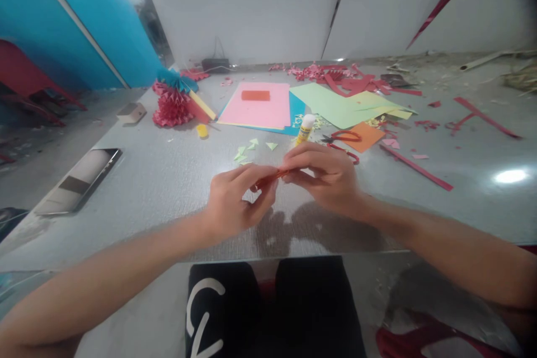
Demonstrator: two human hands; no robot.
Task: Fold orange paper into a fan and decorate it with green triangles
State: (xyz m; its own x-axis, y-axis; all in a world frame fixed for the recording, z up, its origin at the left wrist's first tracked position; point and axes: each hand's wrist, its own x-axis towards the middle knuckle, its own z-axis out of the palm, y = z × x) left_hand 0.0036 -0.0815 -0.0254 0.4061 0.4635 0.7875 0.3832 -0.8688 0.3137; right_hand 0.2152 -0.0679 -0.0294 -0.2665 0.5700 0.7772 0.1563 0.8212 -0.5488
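Note:
Between my two hands, over the front of the table, is a small folded strip of orange paper [271, 178]. My left hand [239, 196] pinches its left end between thumb and fingers. At the other end, my right hand [325, 173] pinches it with thumb and fingertips. The fingers cover much of the strip. Just beyond my right hand stands a glue stick [305, 130] with a white top and yellow label. Red-handled scissors [346, 137] lie to its right, partly over an orange paper square [366, 137]. Small light green paper triangles [251, 145] lie beyond my left hand.
Pink sheets [260, 112] carry an orange strip [255, 95], with green sheets [339, 103] beside them. A folded red paper piece [172, 103] and yellow cap [202, 131] sit left. A phone [79, 182] lies near the table's left edge. Red paper scraps [419, 168] are scattered right.

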